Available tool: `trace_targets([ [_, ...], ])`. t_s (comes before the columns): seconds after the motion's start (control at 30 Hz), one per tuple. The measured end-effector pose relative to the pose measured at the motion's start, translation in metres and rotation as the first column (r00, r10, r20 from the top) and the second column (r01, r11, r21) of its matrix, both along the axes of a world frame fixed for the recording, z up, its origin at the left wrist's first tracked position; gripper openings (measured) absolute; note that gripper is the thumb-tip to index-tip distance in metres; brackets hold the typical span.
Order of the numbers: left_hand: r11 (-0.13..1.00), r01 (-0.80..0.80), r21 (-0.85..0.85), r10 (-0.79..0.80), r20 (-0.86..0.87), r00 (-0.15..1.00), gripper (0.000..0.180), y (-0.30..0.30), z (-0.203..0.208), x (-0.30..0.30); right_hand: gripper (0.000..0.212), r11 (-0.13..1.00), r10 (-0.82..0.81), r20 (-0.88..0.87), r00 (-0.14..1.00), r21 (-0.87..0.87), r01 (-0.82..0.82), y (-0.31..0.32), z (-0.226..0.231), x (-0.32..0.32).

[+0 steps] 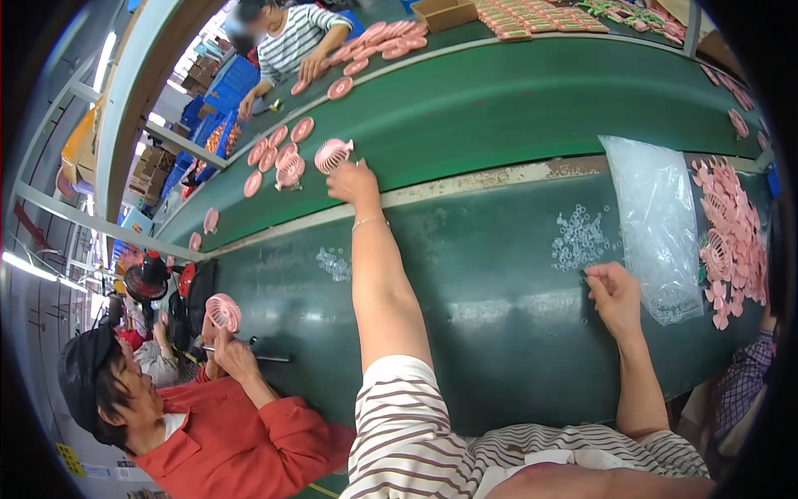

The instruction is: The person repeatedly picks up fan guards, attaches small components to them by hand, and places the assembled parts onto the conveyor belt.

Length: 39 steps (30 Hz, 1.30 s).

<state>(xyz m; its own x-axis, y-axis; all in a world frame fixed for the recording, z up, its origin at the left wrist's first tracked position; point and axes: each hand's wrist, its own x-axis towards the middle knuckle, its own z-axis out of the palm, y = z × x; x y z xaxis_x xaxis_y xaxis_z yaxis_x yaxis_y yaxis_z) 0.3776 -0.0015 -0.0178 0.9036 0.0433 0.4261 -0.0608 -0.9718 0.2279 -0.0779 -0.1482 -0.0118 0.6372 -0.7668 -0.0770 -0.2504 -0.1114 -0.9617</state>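
Note:
My left arm stretches across the green work table to the conveyor belt (499,100). My left hand (356,185) has its fingers closed at the lower edge of a pink slatted fan housing (333,154) on the belt. A second slatted fan housing (289,170) and several pink round discs (268,158) lie to its left. Over the table, my right hand (617,298) is in a pinch, thumb and forefinger together; whatever is between the tips is too small to make out. Just beyond it spreads a pile of small clear rings (579,239).
A clear plastic bag (652,229) lies right of the rings, beside heaped pink fan parts (731,241). More small rings (334,264) sit left of my arm. A co-worker in red (233,432) holds a pink fan housing (223,313); another person (295,41) works across the belt.

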Motion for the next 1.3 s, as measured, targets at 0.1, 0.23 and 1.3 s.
trace_targets([
  [0.1,0.980,0.162,-0.118,-0.158,0.044,0.986,0.034,0.001,0.016,0.013,0.008,0.996,0.028,-0.006,1.000,0.086,-0.028,-0.001,0.009,0.001],
  [0.23,0.669,0.368,-0.645,-0.439,0.056,0.897,0.037,0.032,0.088,0.002,0.009,0.996,0.080,0.056,0.995,-0.037,-0.078,0.004,0.010,0.007],
  [1.3,0.246,0.944,-0.220,-0.937,-0.304,0.173,0.027,0.015,0.054,-0.356,0.012,0.945,0.134,0.238,0.962,0.262,-0.196,-0.003,0.031,-0.008],
])
